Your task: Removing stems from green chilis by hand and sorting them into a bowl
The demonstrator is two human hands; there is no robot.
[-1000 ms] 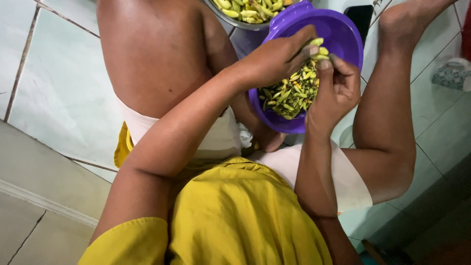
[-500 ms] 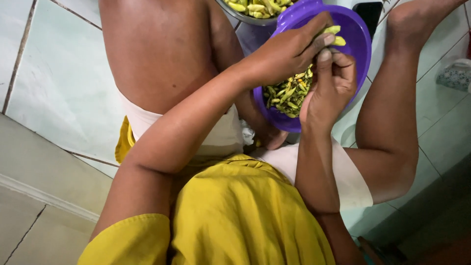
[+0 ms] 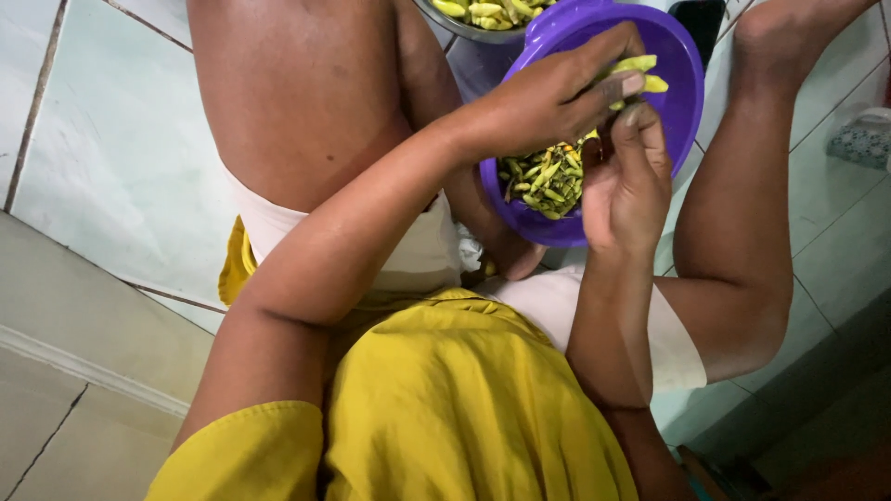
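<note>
Since a second ago your two hands have drifted a little toward the far rim of the round purple plastic bowl (image 3: 682, 93), and the view has slid so the bowl sits higher in the picture; the pinch itself looks unchanged. Your left hand (image 3: 557, 88) reaches across from the near left, forearm angled over your left thigh, knuckles up, fingers curled shut around a pale yellow-green chilli pepper (image 3: 640, 70) whose ends poke out toward the right. Your right hand (image 3: 626, 186) rises from below, wrist bent back, palm toward you, with the thumb and forefinger closed on the same pepper's near end, so both hands meet right over the bowl. Held there, anything that drops would likely land inside the bowl rather than on the floor. Down in the bowl's near-left side lies the heap of small green pepper stems and scraps (image 3: 543, 181), with a speck of orange among them. The bowl rests between your bent knees, tilted toward you, which keeps it close to your lap. Just beyond it at the far edge sits a round grey metal bowl (image 3: 464, 32) filled with more yellow-green peppers (image 3: 487, 11), touching or nearly touching the purple one. A dark flat rectangular object (image 3: 698, 20) lies at the far right, on the pale green tiled floor (image 3: 102, 158).
</note>
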